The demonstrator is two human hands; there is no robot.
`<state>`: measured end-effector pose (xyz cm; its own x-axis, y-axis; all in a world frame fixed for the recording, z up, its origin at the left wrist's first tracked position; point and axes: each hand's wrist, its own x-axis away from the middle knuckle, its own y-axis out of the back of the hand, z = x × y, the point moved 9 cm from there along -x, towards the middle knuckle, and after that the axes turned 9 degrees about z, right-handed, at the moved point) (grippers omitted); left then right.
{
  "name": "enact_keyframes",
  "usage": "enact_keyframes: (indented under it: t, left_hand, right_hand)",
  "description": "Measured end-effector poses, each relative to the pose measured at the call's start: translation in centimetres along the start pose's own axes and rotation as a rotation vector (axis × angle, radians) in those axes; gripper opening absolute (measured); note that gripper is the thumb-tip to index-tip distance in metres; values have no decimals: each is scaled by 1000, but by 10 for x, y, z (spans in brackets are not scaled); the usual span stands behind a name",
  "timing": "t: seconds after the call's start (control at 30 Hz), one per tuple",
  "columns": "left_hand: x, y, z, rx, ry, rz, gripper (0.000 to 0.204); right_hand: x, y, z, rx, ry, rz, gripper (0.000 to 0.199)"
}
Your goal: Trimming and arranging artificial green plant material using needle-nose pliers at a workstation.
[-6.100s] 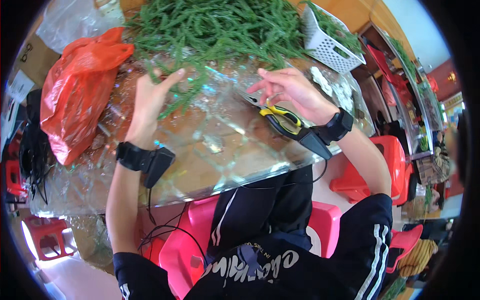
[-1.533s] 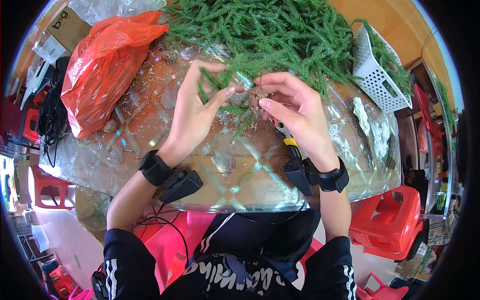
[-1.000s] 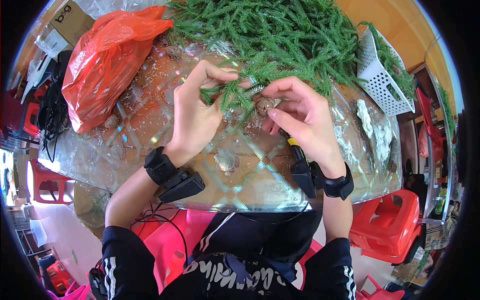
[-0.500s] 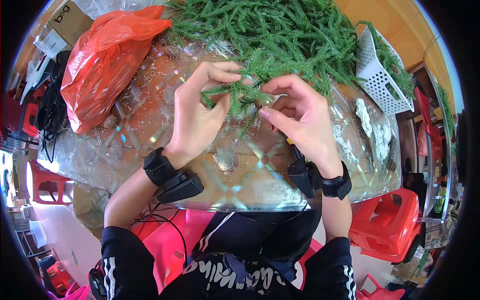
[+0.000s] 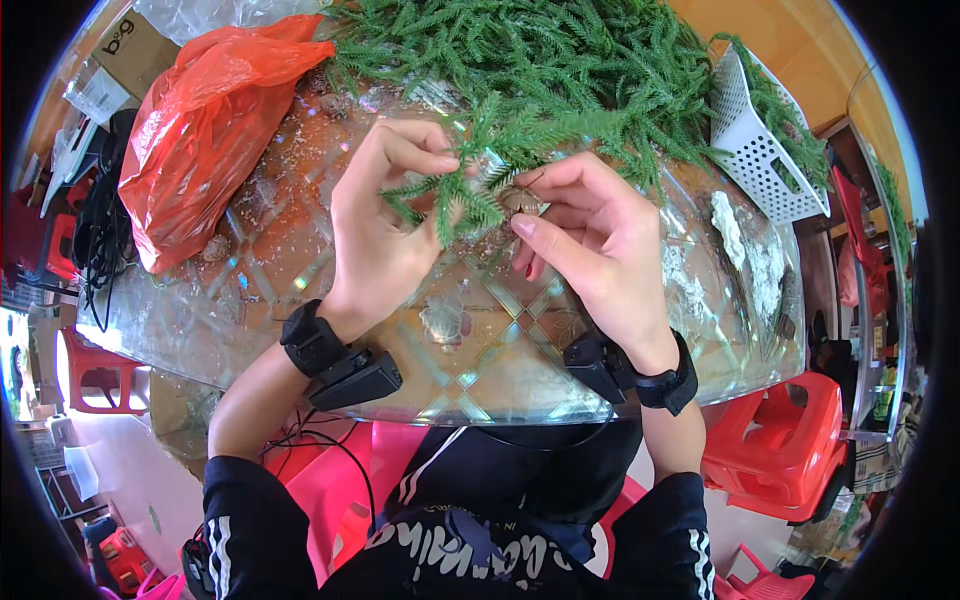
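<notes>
My left hand (image 5: 385, 205) is closed around a green artificial pine sprig (image 5: 462, 205), whose needled tips spread out past the fingers toward the middle. Opposite it, my right hand (image 5: 600, 225) pinches a small brown pine cone (image 5: 524, 203) between thumb and fingers, close beside the sprig. A thin dark stem or wire shows by the right fingertips. Whether cone and sprig touch is hard to make out. Both hands are raised above the glass-topped table (image 5: 500, 345), and each wrist wears a black strap with a black device.
A large heap of green pine branches (image 5: 540, 60) covers the far side. At the right stands a white perforated basket (image 5: 760, 150) with more greenery. A red plastic bag (image 5: 215, 130) lies at the left, with a pine cone (image 5: 216, 248) beside it. White flakes (image 5: 765, 270) dust the table.
My left hand has shifted slightly left with the sprig. The sprig and the cone are now farther apart, and the cone shows more plainly in my right fingers.
</notes>
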<state>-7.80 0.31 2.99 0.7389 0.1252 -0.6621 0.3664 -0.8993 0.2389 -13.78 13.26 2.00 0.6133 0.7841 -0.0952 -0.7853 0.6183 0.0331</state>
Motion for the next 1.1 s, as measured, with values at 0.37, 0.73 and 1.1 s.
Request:
enact_keyframes:
  t: [0.37, 0.73, 1.1]
  left_hand:
    - [5, -13, 3, 179, 110, 40, 26]
    - [-1, -24, 7, 62, 174, 143, 23]
    - [-10, -25, 19, 53, 266, 102, 21]
  right_hand:
    - [0, 3, 10, 282, 141, -107, 19]
    - [3, 17, 9, 328, 148, -201, 16]
    - [4, 12, 17, 395, 219, -215, 16]
